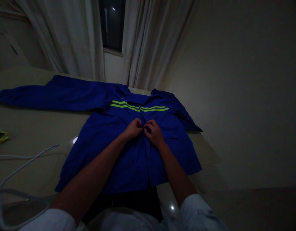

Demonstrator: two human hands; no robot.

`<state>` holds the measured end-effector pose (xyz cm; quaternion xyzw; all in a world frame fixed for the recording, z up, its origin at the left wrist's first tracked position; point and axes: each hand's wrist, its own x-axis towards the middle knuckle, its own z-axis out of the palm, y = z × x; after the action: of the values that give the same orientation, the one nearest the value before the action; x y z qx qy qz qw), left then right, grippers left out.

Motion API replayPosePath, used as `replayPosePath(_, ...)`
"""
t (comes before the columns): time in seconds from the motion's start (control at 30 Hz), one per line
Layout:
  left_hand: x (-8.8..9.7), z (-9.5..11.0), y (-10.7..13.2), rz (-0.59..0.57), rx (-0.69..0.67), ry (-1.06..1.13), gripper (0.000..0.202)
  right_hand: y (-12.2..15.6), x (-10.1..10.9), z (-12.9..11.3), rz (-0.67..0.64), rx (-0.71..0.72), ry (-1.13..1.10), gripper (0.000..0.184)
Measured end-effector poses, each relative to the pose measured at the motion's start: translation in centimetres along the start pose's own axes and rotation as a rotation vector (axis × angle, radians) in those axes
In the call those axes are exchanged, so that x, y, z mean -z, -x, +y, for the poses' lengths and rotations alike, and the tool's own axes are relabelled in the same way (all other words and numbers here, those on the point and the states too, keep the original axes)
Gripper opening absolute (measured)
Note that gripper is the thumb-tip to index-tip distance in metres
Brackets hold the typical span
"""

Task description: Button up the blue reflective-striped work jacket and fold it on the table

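Both hands pinch the front opening of a blue jacket (100,134) spread on the bench (35,134).
The hem lies nearest the person. Flat and front up, the jacket seems laid so both front edges stay in reach. The left hand (133,127) and right hand (153,131) meet at mid-chest, each grip narrow and closed on fabric. The long axis runs away from the person, collar far and one sleeve (54,94) stretched left. A white cable (23,163) lies to the left, with curtains (143,41) beyond.

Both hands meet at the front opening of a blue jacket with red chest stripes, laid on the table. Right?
No. The head view shows the chest stripes are yellow-green, not red. The left hand and right hand do meet at the front opening of the blue jacket, on the table.
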<state>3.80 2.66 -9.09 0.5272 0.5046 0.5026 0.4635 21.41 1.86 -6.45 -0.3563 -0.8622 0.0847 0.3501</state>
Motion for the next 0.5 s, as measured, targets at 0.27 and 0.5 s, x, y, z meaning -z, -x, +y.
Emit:
replayPosePath(0.27,0.41,0.68,0.27,-0.061,0.068,0.17,0.039,0.18,0.62,-0.3,-0.04,0.026,-0.052,0.014)
replayPosePath(0.5,0.2,0.63,0.42,-0.061,0.044,0.195,0.04,0.05,0.03,0.51,0.052,-0.186,-0.239,0.01)
